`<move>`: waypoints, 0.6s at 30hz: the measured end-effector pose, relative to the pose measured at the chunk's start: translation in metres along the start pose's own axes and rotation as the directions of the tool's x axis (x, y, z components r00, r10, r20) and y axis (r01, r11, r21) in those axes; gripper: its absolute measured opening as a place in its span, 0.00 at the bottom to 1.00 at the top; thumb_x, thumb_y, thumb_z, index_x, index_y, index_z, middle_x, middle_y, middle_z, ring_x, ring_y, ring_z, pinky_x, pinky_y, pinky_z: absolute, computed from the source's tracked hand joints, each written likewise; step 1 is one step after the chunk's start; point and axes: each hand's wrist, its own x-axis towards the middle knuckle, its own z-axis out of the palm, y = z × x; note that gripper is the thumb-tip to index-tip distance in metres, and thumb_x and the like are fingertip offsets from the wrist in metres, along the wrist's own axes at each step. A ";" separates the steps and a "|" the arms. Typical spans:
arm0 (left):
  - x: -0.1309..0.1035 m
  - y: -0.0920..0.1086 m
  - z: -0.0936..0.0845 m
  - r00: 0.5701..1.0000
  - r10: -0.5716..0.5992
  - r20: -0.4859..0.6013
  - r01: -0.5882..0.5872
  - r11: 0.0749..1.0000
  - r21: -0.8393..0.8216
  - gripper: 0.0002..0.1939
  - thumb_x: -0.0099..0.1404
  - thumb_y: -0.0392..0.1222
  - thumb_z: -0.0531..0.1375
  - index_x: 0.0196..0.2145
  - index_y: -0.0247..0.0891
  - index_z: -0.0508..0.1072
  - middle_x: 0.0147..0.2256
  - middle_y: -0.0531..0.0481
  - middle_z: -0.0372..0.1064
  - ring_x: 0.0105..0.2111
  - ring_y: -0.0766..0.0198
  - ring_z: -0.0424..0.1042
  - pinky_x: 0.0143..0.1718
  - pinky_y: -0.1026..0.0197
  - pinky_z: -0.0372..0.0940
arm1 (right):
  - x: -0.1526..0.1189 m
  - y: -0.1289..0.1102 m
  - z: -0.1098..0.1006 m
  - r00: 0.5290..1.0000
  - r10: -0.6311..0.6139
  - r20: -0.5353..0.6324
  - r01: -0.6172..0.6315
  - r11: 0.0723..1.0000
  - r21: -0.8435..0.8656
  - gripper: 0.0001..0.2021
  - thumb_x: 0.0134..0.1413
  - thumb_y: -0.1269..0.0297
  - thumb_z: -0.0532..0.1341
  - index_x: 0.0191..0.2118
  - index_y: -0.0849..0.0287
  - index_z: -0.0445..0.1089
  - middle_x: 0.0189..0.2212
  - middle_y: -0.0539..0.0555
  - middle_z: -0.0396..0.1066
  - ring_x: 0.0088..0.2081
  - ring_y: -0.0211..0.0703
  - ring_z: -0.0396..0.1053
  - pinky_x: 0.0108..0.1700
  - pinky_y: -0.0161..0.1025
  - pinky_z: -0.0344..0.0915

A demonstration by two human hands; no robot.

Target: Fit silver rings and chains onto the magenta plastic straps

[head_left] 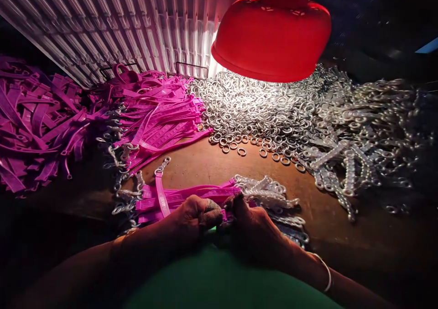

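Note:
My left hand (pixel 196 215) is closed, with thumb and fingers pinched together. Close beside it, my right hand (pixel 251 217) is pinched shut too. Whatever sits between the fingertips is hidden. Just beyond both hands lies a bundle of pink straps (pixel 191 195), with twisted silver link pieces (pixel 263 188) at its right end and more at its left end. One pink strap (pixel 159 185) lies across the bundle by my left hand, a ring and a short silver link at its far tip. The fingertips look dark and covered.
A heap of metal rings (pixel 260 108) spreads under a red lamp (pixel 273 39). Twisted metal links (pixel 362 117) are piled at the right. More pink straps lie in a stack (pixel 164 112) and a loose heap (pixel 37 126) at the left. A corrugated panel (pixel 137 21) stands behind the wooden table (pixel 205 160).

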 end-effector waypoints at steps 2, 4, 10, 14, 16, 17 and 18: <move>-0.001 -0.004 0.002 0.999 0.035 -0.037 -0.036 0.999 -0.019 0.25 0.59 0.59 0.58 0.22 0.32 0.64 0.20 0.54 0.55 0.20 0.72 0.54 0.21 0.65 0.49 | 0.002 0.001 0.004 0.999 0.039 0.021 -0.040 0.996 0.077 0.15 0.60 0.50 0.54 0.32 0.57 0.58 0.17 0.45 0.55 0.19 0.32 0.50 0.19 0.31 0.47; 0.001 -0.005 0.005 0.994 0.051 -0.097 -0.057 0.997 -0.057 0.25 0.56 0.59 0.60 0.20 0.32 0.65 0.20 0.54 0.56 0.20 0.73 0.54 0.21 0.66 0.49 | 0.005 -0.002 0.003 0.998 0.038 0.049 -0.043 0.993 0.109 0.14 0.59 0.52 0.56 0.32 0.57 0.55 0.19 0.45 0.56 0.20 0.31 0.51 0.20 0.30 0.47; 0.008 -0.002 0.012 0.990 -0.087 -0.114 0.057 0.969 -0.240 0.28 0.44 0.61 0.67 0.18 0.31 0.66 0.19 0.52 0.61 0.20 0.71 0.61 0.23 0.66 0.55 | 0.010 -0.025 -0.008 0.975 -0.088 0.207 0.074 0.995 0.073 0.09 0.56 0.68 0.54 0.32 0.57 0.48 0.23 0.44 0.55 0.23 0.30 0.48 0.20 0.29 0.45; 0.014 -0.011 0.012 0.985 -0.107 -0.134 0.075 0.971 -0.227 0.25 0.44 0.56 0.69 0.19 0.30 0.66 0.19 0.52 0.62 0.21 0.71 0.61 0.24 0.66 0.55 | 0.012 -0.026 -0.008 0.964 -0.104 0.246 0.147 0.975 -0.165 0.10 0.50 0.77 0.52 0.31 0.57 0.49 0.23 0.45 0.56 0.22 0.30 0.49 0.21 0.31 0.44; 0.016 -0.015 0.011 0.983 -0.099 -0.156 0.066 0.977 -0.203 0.24 0.44 0.55 0.69 0.19 0.31 0.65 0.20 0.53 0.61 0.21 0.72 0.60 0.23 0.66 0.54 | 0.014 -0.022 -0.008 0.962 -0.119 0.244 0.189 0.939 -0.287 0.10 0.47 0.78 0.54 0.32 0.58 0.52 0.24 0.47 0.58 0.22 0.31 0.51 0.22 0.31 0.45; 0.017 -0.014 0.008 0.985 -0.092 -0.148 0.065 0.981 -0.181 0.23 0.45 0.54 0.68 0.20 0.31 0.66 0.20 0.53 0.61 0.21 0.71 0.60 0.23 0.66 0.54 | 0.015 -0.019 -0.009 0.961 -0.138 0.240 0.211 0.926 -0.312 0.10 0.47 0.77 0.56 0.33 0.59 0.53 0.24 0.47 0.60 0.22 0.31 0.52 0.22 0.32 0.45; 0.016 -0.012 0.004 0.988 -0.078 -0.129 0.059 0.988 -0.143 0.22 0.48 0.55 0.67 0.21 0.31 0.66 0.21 0.53 0.61 0.22 0.71 0.60 0.24 0.66 0.54 | 0.016 -0.018 -0.011 0.959 -0.164 0.231 0.233 0.920 -0.314 0.10 0.48 0.75 0.57 0.34 0.59 0.55 0.24 0.47 0.61 0.22 0.31 0.52 0.22 0.32 0.45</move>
